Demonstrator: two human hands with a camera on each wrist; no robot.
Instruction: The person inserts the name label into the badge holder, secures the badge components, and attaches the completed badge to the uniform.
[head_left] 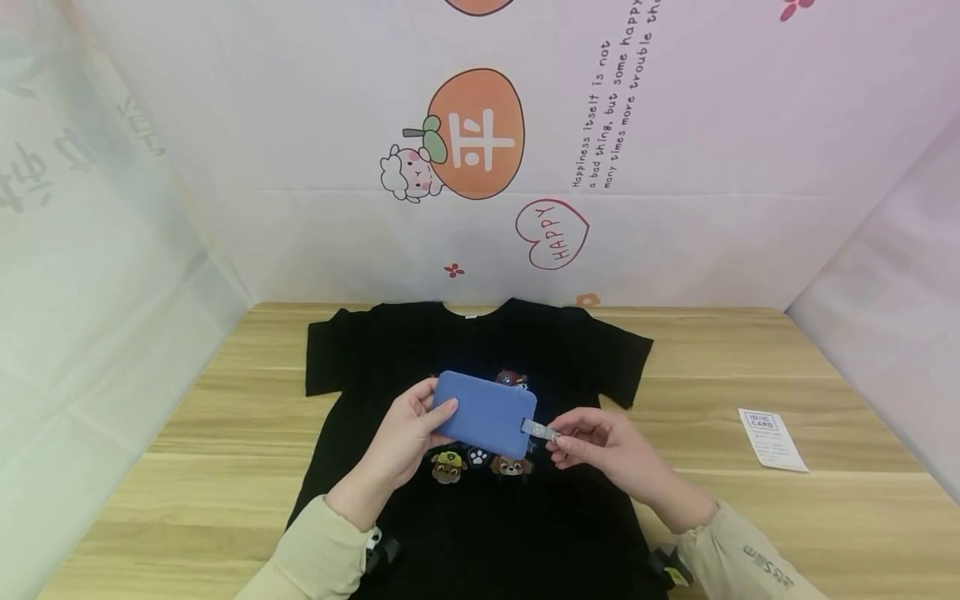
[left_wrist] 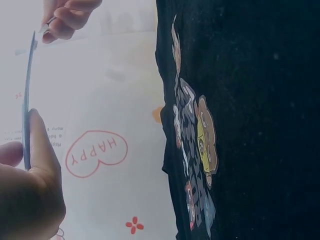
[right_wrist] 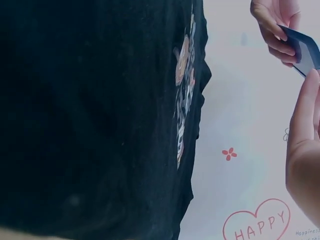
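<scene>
A blue card holder (head_left: 486,414) is held up over a black T-shirt (head_left: 480,533) in the head view. My left hand (head_left: 402,433) grips its left end, thumb on the near face and fingers behind. At its right end a short strap with a metal clip (head_left: 538,430) sticks out, and my right hand (head_left: 606,450) pinches that clip between thumb and fingers. The left wrist view shows the card holder (left_wrist: 28,100) edge-on, with the left thumb (left_wrist: 42,150) against it. In the right wrist view the holder (right_wrist: 302,50) is partly cut off by the frame edge.
The T-shirt lies spread on a wooden table (head_left: 187,467), with cartoon dog prints on its chest. A white printed card (head_left: 773,440) lies on the table to the right. Behind stands a white printed cloth backdrop (head_left: 322,150), with cloth walls at both sides.
</scene>
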